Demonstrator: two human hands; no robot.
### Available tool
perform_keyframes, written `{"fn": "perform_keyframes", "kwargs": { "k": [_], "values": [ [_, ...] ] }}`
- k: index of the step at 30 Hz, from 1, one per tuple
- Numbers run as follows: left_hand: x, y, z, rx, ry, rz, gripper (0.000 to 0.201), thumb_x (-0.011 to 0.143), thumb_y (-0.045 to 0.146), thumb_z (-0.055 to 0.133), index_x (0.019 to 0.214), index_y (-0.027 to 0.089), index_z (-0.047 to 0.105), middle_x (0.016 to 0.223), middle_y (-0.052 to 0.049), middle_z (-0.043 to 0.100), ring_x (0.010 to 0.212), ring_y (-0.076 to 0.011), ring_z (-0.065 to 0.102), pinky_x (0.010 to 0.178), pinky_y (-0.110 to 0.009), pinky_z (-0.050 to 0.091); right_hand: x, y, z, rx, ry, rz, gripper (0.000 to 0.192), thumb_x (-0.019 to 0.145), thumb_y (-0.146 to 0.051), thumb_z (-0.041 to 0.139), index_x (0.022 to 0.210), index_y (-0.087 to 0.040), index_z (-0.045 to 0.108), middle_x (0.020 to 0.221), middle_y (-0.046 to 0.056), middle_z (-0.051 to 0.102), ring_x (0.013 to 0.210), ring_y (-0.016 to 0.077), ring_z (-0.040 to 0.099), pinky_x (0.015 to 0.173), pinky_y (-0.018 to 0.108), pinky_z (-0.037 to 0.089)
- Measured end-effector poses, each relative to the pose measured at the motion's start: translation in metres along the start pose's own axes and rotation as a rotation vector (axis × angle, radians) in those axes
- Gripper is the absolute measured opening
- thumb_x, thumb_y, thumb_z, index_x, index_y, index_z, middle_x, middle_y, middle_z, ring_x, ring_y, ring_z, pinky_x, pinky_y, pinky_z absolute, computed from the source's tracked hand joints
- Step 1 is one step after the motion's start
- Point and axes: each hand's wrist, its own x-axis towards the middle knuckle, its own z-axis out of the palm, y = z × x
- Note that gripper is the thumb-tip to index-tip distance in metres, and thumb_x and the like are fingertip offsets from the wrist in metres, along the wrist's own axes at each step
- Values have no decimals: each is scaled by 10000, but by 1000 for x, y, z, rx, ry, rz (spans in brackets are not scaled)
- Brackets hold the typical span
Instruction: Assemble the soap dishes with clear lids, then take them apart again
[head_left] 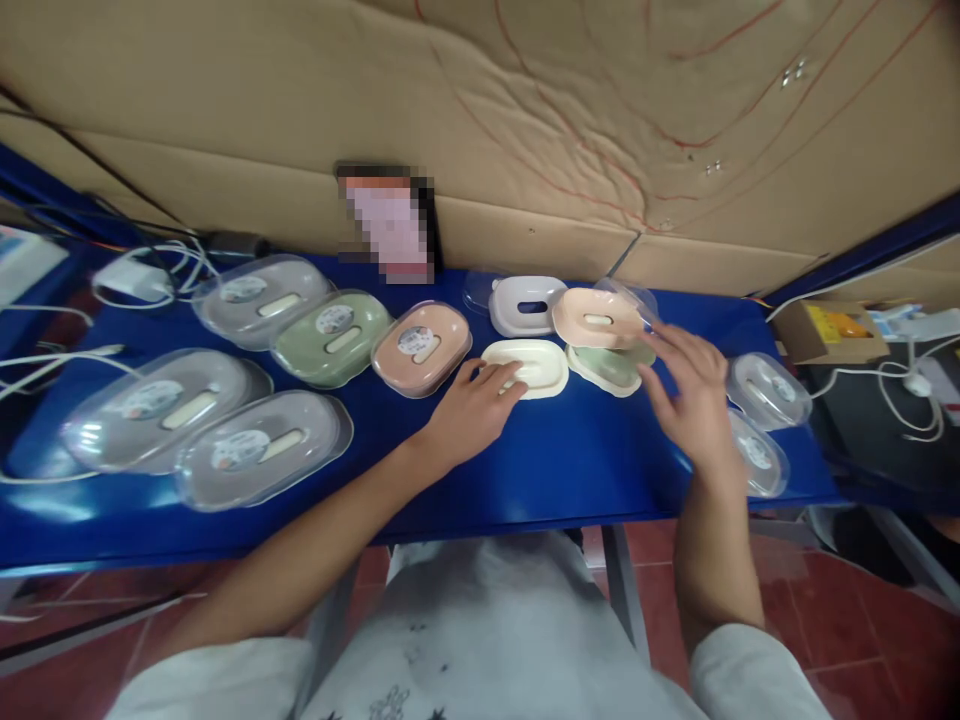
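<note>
Against cardboard-lined wall (525, 110), blue tabletop (555, 460) is seen; cream tray (541, 362) near far edge is pressed by open left hand (472, 405); right hand (694, 395) is spread, empty.

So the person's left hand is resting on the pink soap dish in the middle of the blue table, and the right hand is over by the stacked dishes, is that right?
Not quite. In the head view, the left hand rests on the cream soap dish, not the pink one. The pink lidded dish sits just beside it, untouched. The rest holds: the right hand is by the stacked dishes on the blue table.
</note>
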Motion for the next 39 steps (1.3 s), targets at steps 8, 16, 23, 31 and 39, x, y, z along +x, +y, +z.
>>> {"fn": "perform_keyframes", "kwargs": {
  "k": [8,16,23,31,39],
  "values": [
    [6,12,-4,-16,31,-16,309,1019,100,570,1252,178,759,1377,-156,720,1233,-308,697,1072,-499,475,-149,55,-23,-320,45,370,773,997,-740,562,1612,-274,523,1573,251,582,1381,519,570,1008,840,423],
    [-27,97,-12,-224,4,82,509,1054,307,668,1542,223,545,1548,-170,609,1368,-305,644,1099,-481,547,-113,-52,3,-168,-90,42,705,1010,-593,671,1637,-327,486,1611,171,590,1340,435,599,1055,621,450],
    [-57,117,10,-187,302,-86,595,991,245,750,1527,226,494,1591,-272,496,1500,-399,550,1141,-581,572,-69,-85,24,128,-115,-68,578,1075,-533,590,1598,-292,534,1596,131,614,1440,348,612,1131,532,430],
    [-59,110,2,-272,260,-157,608,1021,333,726,1561,242,463,1574,-255,522,1473,-398,573,1121,-585,588,-49,-89,12,256,-247,-4,544,1087,-517,567,1584,-296,553,1607,104,607,1481,329,585,1143,532,478],
    [-68,101,-5,-170,132,-165,444,1089,355,630,1503,216,549,1562,-187,586,1378,-335,603,1093,-524,514,-51,-87,34,268,-183,-26,474,1096,-477,596,1529,-283,612,1541,106,666,1424,312,633,1148,520,468]
  ]
}}
